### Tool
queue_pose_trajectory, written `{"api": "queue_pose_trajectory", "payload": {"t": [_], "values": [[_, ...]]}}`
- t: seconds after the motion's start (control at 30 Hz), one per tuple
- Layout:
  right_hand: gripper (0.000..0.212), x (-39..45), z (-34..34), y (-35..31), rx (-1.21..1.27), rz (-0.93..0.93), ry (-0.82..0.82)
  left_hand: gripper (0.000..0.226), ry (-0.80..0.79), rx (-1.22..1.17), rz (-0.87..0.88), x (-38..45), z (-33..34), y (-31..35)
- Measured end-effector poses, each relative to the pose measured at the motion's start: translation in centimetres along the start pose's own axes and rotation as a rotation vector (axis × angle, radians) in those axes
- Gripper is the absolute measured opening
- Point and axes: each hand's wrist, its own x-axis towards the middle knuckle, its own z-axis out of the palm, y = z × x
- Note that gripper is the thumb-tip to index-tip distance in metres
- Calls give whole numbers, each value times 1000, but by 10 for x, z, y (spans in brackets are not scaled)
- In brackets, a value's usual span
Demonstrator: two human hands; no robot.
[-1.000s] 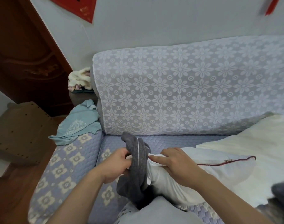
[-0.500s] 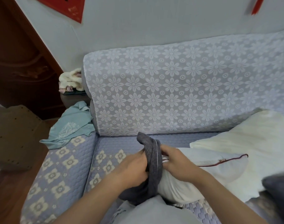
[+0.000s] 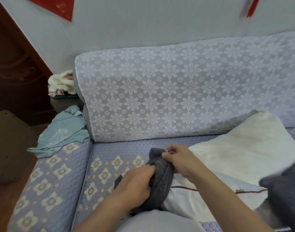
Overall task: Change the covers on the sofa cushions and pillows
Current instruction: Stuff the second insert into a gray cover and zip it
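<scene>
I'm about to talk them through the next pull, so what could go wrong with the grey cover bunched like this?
1. The grey cover is bunched tight at one end of the white pillow; it may jam rather than slide.
2. The right hand only pinches its top edge, so that grip could slip.
3. The left hand clutches thick folds, perhaps catching the pillow's red-trimmed seam.

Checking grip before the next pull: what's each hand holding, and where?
Both grip the grey cover: left hand its bunched middle, right hand pinching its top edge.

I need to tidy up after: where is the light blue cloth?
In the head view, the light blue cloth lies at left, draped over the sofa's arm beside the floral backrest.
</scene>
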Motion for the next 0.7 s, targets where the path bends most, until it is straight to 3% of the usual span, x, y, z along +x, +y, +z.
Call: {"api": "queue_pose_trajectory", "payload": {"t": [0.07, 0.17, 0.3, 0.4, 0.47, 0.53, 0.63, 0.7], "values": [[14, -6, -10, 4, 300, 53, 50, 37, -55, -75, -144, -2, -4, -11], [9, -29, -30, 7, 779, 177, -45, 44, -141, -252, -261, -5, -14, -25], [18, -54, -56, 15, 962, 204, -16, 43, -178, -442, -356, -5, -31, -43], [55, -68, -76, 21, 1223, 226, -30, 39, -127, -585, -433, -5, -46, -62], [50, -73, -90, 24, 1337, 233, -5, 43, -49, -677, -475, -5, -55, -70], [22, -75, -98, 27, 1329, 244, -23, 46, -15, -763, -492, -3, -63, -72], [39, -68, -104, 36, 1025, 270, -20, 38, -93, -859, -439, 4, -70, -68], [35, -67, -110, 43, 849, 294, 7, 44, -103, -934, -411, 4, -72, -65]]}}
